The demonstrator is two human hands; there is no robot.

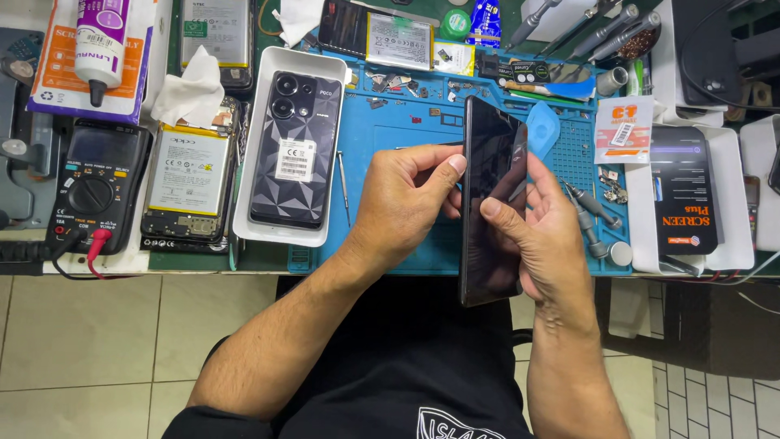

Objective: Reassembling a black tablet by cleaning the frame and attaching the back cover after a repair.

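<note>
A black smartphone point(492, 195) with a dark glossy screen is held upright on its long edge between both hands, over the blue work mat point(398, 130). My left hand point(404, 203) grips its left edge, thumb tip pressed near the upper side of the screen. My right hand point(543, 236) cradles it from the right and behind, thumb resting across the screen's middle. A blue plastic pick point(543, 126) lies on the mat just behind the phone.
A white tray point(252, 203) holds a black phone back point(296, 150). Left of it lie an opened phone with its battery point(188, 175) and a multimeter point(96, 183). Screwdrivers point(591, 207), small parts, a glue tube point(99, 45) and screen-protector boxes point(684, 191) crowd the bench.
</note>
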